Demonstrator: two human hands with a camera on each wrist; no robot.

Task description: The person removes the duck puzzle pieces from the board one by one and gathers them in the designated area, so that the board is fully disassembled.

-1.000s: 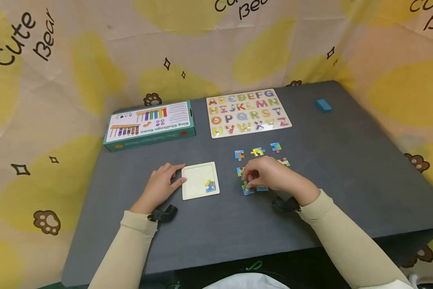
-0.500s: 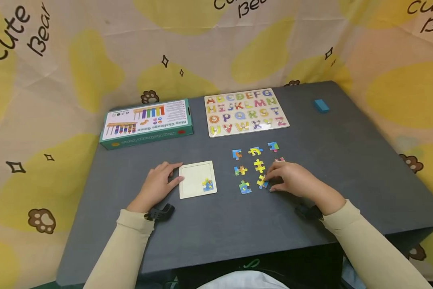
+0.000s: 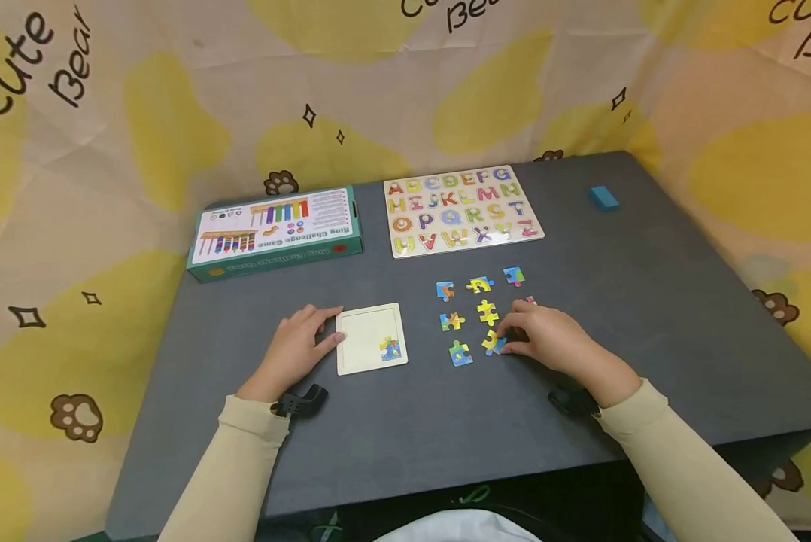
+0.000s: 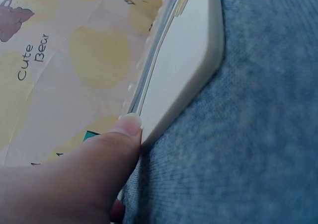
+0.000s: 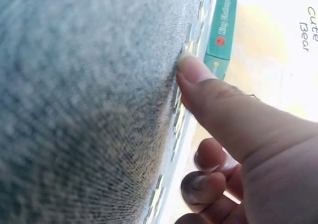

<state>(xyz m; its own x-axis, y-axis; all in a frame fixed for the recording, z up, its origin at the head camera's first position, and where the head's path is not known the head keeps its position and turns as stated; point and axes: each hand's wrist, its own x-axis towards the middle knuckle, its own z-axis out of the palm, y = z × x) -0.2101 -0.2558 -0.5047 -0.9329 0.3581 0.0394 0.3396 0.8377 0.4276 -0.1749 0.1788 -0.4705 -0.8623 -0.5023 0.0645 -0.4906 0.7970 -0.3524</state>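
My left hand (image 3: 299,350) rests at the left side of a square wooden puzzle tray (image 3: 361,331), thumb and index finger straight against its edge. In the left wrist view the thumb (image 4: 124,134) presses on the tray's rim. One joined patch of puzzle pieces (image 3: 390,348) lies in the tray's lower right corner. To the right, my right hand (image 3: 548,339) pinches a yellow and blue jigsaw piece (image 3: 491,342) between thumb and index finger, low over the table. The right wrist view has the thumb (image 5: 196,72) at the row of pieces, other fingers curled behind.
Several loose jigsaw pieces (image 3: 487,312) lie in rough rows beside the right hand; one pink piece is partly hidden behind it. Farther back are an alphabet board (image 3: 463,211), a green game box (image 3: 277,233) and a blue block (image 3: 604,198). Patterned cloth hangs behind the table.
My right hand has moved right, off the lower left loose piece, to the yellow and blue piece, uncovering the middle pieces. The left hand stays at the tray. The view shifts slightly.
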